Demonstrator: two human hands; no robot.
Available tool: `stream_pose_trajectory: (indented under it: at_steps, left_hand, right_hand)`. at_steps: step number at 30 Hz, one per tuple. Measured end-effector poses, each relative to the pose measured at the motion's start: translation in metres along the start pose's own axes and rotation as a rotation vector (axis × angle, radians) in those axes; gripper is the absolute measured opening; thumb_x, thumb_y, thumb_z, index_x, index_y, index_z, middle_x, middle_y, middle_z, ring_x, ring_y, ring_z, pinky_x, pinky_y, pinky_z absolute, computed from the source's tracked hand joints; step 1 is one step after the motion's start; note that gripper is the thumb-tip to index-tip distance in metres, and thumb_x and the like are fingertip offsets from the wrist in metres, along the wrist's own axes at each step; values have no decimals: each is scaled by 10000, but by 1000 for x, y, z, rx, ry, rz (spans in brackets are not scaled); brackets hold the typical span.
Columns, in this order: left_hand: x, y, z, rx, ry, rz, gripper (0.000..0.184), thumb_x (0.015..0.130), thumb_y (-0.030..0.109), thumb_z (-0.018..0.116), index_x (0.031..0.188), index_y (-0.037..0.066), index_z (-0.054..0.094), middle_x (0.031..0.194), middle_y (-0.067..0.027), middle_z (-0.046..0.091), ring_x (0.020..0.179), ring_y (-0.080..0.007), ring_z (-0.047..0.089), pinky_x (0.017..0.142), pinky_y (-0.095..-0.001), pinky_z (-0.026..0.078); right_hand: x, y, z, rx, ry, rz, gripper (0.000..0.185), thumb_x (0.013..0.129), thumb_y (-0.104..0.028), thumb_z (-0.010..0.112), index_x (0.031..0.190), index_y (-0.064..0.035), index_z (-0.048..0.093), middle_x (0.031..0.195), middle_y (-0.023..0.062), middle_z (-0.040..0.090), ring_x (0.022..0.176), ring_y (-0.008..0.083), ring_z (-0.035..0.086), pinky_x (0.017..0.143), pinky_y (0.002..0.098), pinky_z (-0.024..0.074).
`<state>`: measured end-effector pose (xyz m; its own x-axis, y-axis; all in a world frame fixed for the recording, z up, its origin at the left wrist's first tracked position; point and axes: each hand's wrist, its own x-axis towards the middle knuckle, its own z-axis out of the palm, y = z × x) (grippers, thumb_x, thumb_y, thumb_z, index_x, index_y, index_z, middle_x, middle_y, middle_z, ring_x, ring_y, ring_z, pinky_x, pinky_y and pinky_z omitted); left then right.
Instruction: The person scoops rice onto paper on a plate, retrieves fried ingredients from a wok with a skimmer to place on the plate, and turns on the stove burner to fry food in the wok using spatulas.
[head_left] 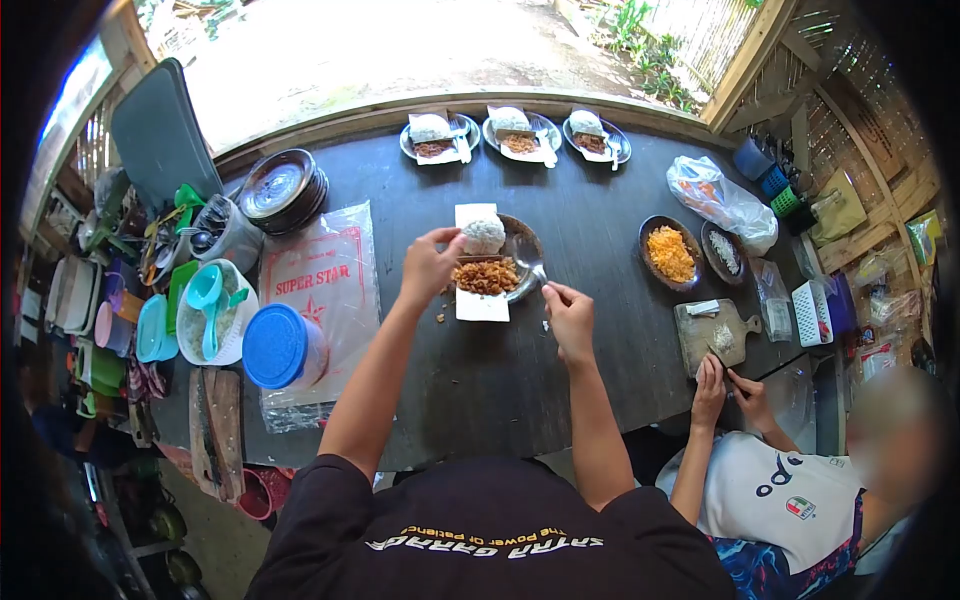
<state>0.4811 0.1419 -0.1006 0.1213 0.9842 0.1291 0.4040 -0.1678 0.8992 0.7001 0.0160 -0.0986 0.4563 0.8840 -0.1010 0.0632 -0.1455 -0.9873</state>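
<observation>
A round dark plate (527,238) lined with white paper (482,308) stands in the middle of the table. On it sit a mound of white rice (483,235) and a heap of brown chopped food (486,276) just below. My left hand (434,262) is at the left side of the rice, its thumb and fingers pinched together; whether anything is between them is too small to tell. My right hand (568,320), to the right of the plate, grips the handle of a metal spoon (531,258), whose bowl is over the plate's right part. Crumbs lie left of the plate.
Three filled plates (432,152) line the back edge. At left are stacked plates (283,187), plastic sheets (318,280), a blue-lidded tub (275,345) and a white basin (240,340). To the right, a co-worker's hands (722,388) cut on a board (712,335) near shredded orange food (670,254).
</observation>
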Motion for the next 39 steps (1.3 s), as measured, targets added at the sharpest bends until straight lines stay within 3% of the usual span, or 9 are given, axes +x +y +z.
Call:
stream_pose_trajectory:
  at_steps: [4,5,11,14,19,23,25,28,39]
  left_hand:
    - [12,-33,-13,330,112,107,363,875,275,664,1153,41,662,1028,-86,695,734,-166,674,482,-263,491]
    - [13,-42,-13,295,57,-1,386,863,290,665,1166,52,657,1070,-95,681,814,-223,676,585,-311,530]
    - [10,-49,-11,233,-3,-183,384,865,278,659,1177,54,652,1040,-113,694,792,-217,680,696,-328,549]
    - [12,-60,-10,340,-8,-110,361,870,270,655,1152,45,666,988,-125,707,735,-181,678,613,-302,549]
    - [10,-55,-12,220,-84,-239,346,863,262,657,1116,27,680,933,-139,715,719,-187,681,643,-318,545]
    - [7,-42,-12,249,-119,-325,328,835,308,659,1064,79,710,970,-139,714,905,-277,689,822,-365,526]
    - [6,-40,-12,237,-120,-325,324,830,297,669,1063,76,710,975,-141,713,905,-279,688,820,-365,526]
    - [6,-39,-14,233,-119,-334,323,823,286,681,1062,70,710,976,-142,712,902,-281,688,820,-365,526]
    - [48,-77,-38,193,-6,-362,428,804,231,686,1208,96,645,973,-123,716,893,-264,689,810,-367,528]
  right_hand:
    - [30,16,5,-181,126,-92,263,861,-146,663,1033,50,694,685,58,657,603,99,572,576,279,459]
    - [34,17,8,-203,133,-95,262,860,-146,662,1034,48,694,688,67,662,606,106,580,583,283,464]
    - [43,20,23,-382,133,-130,271,864,-149,634,1075,13,686,752,143,703,699,208,683,666,336,515]
    - [40,10,26,-449,82,-99,260,872,-152,608,1073,-4,678,749,150,701,721,248,696,685,362,522]
    - [30,-20,21,-484,3,27,218,872,-160,595,1004,-5,673,724,168,689,750,301,698,714,402,527]
    - [45,14,14,-684,91,-302,225,867,-145,605,1031,-11,679,716,174,686,657,276,695,662,380,539]
    - [47,16,13,-690,105,-376,238,860,-130,617,1053,-4,678,723,172,691,598,248,691,616,358,545]
    - [51,9,17,-448,7,-100,290,840,-104,647,1103,16,664,755,166,703,553,208,684,558,318,547]
    - [104,0,73,-357,-157,-85,392,819,-46,653,1189,71,600,779,154,702,585,194,693,511,292,565]
